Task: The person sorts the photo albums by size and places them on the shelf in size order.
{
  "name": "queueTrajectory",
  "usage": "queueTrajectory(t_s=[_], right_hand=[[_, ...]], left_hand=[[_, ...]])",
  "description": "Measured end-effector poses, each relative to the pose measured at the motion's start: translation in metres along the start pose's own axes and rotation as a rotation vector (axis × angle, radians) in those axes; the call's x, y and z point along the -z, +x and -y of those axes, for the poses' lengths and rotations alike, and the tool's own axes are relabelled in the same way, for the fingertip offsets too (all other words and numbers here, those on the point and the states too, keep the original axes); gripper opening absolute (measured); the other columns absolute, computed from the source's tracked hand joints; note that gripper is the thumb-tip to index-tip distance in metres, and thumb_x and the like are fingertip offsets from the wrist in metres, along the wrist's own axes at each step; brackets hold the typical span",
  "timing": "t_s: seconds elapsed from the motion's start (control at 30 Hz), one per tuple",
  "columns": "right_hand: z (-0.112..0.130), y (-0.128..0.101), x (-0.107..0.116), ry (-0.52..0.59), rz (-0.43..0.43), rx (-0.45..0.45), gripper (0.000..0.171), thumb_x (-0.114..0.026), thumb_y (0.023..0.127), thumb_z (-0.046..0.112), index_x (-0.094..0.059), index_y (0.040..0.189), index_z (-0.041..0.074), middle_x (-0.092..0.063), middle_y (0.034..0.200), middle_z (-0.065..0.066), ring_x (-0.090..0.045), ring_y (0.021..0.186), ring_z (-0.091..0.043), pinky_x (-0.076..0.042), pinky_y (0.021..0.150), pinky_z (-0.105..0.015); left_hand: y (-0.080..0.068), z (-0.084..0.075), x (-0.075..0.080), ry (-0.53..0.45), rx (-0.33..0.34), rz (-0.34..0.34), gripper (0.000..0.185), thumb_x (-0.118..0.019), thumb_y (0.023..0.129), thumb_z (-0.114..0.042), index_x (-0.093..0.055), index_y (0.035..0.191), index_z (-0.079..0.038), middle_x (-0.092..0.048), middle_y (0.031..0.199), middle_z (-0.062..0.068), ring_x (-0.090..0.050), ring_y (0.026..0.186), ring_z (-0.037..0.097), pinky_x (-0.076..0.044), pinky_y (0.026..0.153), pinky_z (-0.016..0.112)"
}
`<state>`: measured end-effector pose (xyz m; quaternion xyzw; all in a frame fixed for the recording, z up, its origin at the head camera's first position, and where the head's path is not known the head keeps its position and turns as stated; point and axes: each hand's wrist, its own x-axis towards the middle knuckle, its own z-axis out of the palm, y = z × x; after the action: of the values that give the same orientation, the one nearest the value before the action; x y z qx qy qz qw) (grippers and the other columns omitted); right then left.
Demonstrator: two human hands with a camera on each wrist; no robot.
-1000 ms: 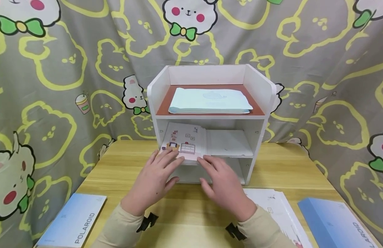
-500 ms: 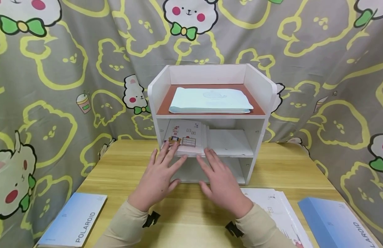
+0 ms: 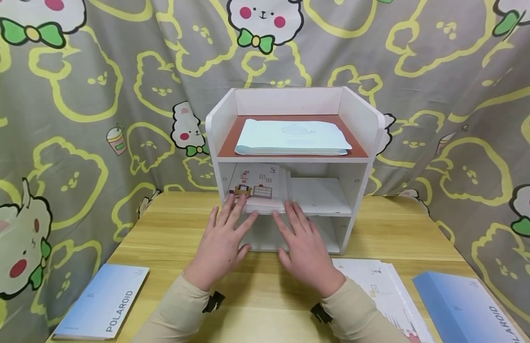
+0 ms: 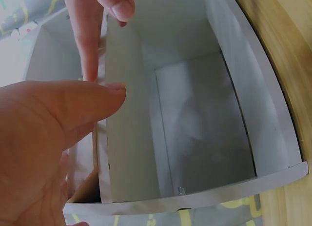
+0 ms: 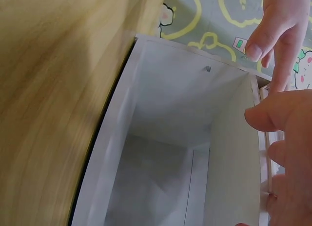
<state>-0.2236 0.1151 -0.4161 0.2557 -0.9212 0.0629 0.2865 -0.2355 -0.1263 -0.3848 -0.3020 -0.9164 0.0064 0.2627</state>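
Both hands work at the middle level of the white desktop shelf (image 3: 359, 143). The stack of printed sheets (image 3: 259, 186) lies on the left half of the middle shelf, and its near edge is about level with the front of the board. The left hand (image 3: 219, 247) has straight, spread fingers, and its fingertips (image 3: 235, 206) touch the near edge of the stack. The right hand (image 3: 305, 250) is the same, flat and wide with no grip on anything, and its fingertips (image 3: 295, 209) are at the near right corner of the stack.

To do this step well, I think the push should be even from both hands, with flat fingers and low force, so the sheets go in straight and the top ones do not slide or bend. The shelf looks light, so too hard a push may move it on the wooden surface (image 3: 397, 233).

Some things are not clear. The back of the middle shelf is in shadow, so I cannot tell how deep the stack sits. The wrist views show mostly the empty bottom compartment (image 4: 204, 133) and blurred fingers. The print on the sheets is too small to read. The blue book (image 3: 470, 305) at the right is cut off by the frame.
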Motion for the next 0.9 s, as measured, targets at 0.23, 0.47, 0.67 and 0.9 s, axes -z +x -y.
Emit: queueTrajectory(t_s=[0.23, 0.47, 0.67, 0.9], right_hand=[[-0.001, 0.001, -0.003, -0.029, -0.036, 0.008, 0.084, -0.073, 0.086, 0.034, -0.035, 0.158, 0.011, -0.018, 0.165, -0.021, -0.018, 0.151, -0.038, -0.043, 0.103, -0.06], [-0.004, 0.002, -0.009, -0.045, -0.041, 0.014, 0.088, -0.075, 0.085, 0.034, -0.034, 0.159, 0.01, -0.016, 0.166, -0.021, -0.018, 0.151, -0.038, -0.047, 0.1, -0.057], [-0.005, 0.0, 0.002, 0.028, -0.028, 0.018, 0.079, -0.072, 0.087, 0.033, -0.04, 0.156, 0.01, -0.022, 0.164, -0.022, -0.021, 0.15, -0.039, -0.047, 0.101, -0.058], [-0.011, -0.014, 0.027, 0.155, 0.043, 0.002, 0.073, -0.072, 0.09, 0.036, -0.046, 0.153, 0.011, -0.028, 0.162, -0.02, -0.02, 0.151, -0.037, -0.04, 0.108, -0.06]], left_hand=[[-0.001, -0.002, -0.004, 0.041, 0.021, 0.02, 0.086, -0.084, 0.08, -0.045, -0.047, 0.153, -0.019, -0.011, 0.168, 0.016, -0.001, 0.153, 0.039, -0.019, 0.117, 0.065], [0.0, -0.002, -0.005, 0.05, 0.022, 0.009, 0.089, -0.085, 0.079, -0.045, -0.046, 0.154, -0.018, -0.01, 0.168, 0.016, -0.002, 0.153, 0.039, -0.019, 0.116, 0.065], [-0.001, -0.006, -0.002, 0.043, 0.033, 0.021, 0.087, -0.084, 0.08, -0.047, -0.047, 0.153, -0.017, -0.011, 0.168, 0.018, -0.003, 0.153, 0.04, -0.018, 0.117, 0.063], [-0.002, -0.015, 0.008, -0.007, 0.043, 0.022, 0.082, -0.081, 0.083, -0.05, -0.049, 0.152, -0.02, -0.015, 0.166, 0.02, -0.009, 0.152, 0.044, -0.024, 0.116, 0.062]])
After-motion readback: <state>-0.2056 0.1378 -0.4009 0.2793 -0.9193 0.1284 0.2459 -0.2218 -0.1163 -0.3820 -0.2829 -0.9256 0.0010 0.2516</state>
